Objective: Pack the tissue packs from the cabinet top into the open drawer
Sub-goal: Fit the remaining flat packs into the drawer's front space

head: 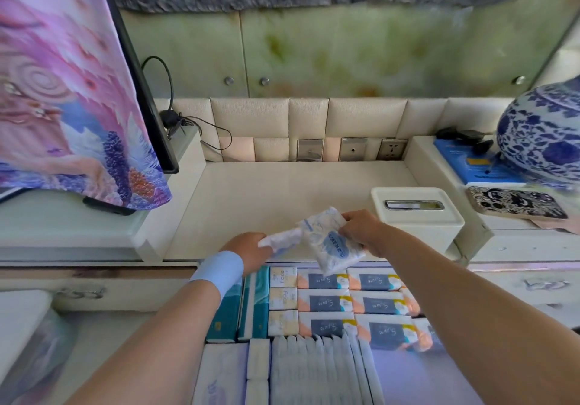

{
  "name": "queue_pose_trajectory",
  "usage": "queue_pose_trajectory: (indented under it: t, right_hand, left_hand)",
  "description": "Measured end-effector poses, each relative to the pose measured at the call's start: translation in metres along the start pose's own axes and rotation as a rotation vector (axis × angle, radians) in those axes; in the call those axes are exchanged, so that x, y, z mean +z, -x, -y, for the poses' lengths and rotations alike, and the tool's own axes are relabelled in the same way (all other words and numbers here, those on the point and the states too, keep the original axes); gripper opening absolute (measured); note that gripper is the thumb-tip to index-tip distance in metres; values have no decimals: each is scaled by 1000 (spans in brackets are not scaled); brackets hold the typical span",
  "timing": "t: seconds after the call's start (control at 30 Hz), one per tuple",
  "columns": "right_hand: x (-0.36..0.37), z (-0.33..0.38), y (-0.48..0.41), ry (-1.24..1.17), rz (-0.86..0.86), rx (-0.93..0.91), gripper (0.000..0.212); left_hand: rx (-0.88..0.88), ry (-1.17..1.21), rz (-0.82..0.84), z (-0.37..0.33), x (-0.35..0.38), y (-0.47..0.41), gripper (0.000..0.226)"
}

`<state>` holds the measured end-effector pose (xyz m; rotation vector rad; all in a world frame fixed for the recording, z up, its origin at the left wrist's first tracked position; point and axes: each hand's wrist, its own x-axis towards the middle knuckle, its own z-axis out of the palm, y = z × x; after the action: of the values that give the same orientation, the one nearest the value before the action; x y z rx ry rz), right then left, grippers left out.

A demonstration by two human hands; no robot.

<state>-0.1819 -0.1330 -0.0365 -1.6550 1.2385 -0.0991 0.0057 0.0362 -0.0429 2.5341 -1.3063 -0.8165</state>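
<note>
My right hand (pixel 361 230) grips a white tissue pack with blue print (pixel 335 249), tilted in the air above the drawer's back edge. My left hand (pixel 251 249) holds a second white tissue pack (pixel 282 241) beside it, just left of the first. Below them the open drawer (pixel 317 326) is filled with rows of tissue packs: orange-and-navy ones at the right, teal ones at the left, white ones in front. The cream cabinet top (pixel 282 197) lies behind my hands.
A white tissue box (pixel 417 216) stands on the cabinet top to the right. Further right lie a patterned phone (pixel 514 207), a blue booklet (pixel 470 163) and a blue-and-white vase (pixel 543 134). A cloth-covered screen (pixel 72 90) stands at the left, with cables behind.
</note>
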Motion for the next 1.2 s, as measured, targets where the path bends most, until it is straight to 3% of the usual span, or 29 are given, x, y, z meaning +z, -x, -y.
queue_pose_trajectory:
  t: [0.1, 0.2, 0.37, 0.6, 0.67, 0.73, 0.8, 0.87, 0.93, 1.07, 1.2]
  right_hand:
    - [-3, -12, 25, -14, 0, -5, 38]
    - [-2, -32, 52, -123, 11, -3, 31]
    - [-4, -65, 92, -187, 19, 8, 25]
    - [-13, -104, 129, -62, 37, 5, 16]
    - [-15, -106, 138, -59, 51, -6, 20]
    - [-17, -106, 140, -80, 56, -13, 22]
    - [-17, -106, 141, -98, 60, -28, 18]
    - [-17, -106, 143, -103, 57, -56, 16]
    - [-15, -107, 143, -108, 44, -79, 17]
    - [-11, -106, 143, -244, 56, -50, 32]
    - [-6, -99, 146, 5, 8, -98, 51]
  left_hand:
    - [-64, 358, 20, 4, 6, 17, 31]
    - [-94, 565, 113, 6, 18, 39, 32]
    - [-73, 643, 152, -3, 49, 69, 24]
    - [-75, 186, 205, -27, 95, 92, 17]
    - [-59, -94, 178, -30, 100, 94, 31]
    - [16, -171, 37, -37, 98, 93, 44]
    - [91, 82, -31, -53, 86, 98, 42]
    - [108, 491, 82, -72, 75, 103, 33]
    - [84, 741, 239, -81, 71, 106, 29]
    - [39, 850, 206, -84, 71, 105, 30]
    - [-23, 1036, 193, -95, 72, 104, 22]
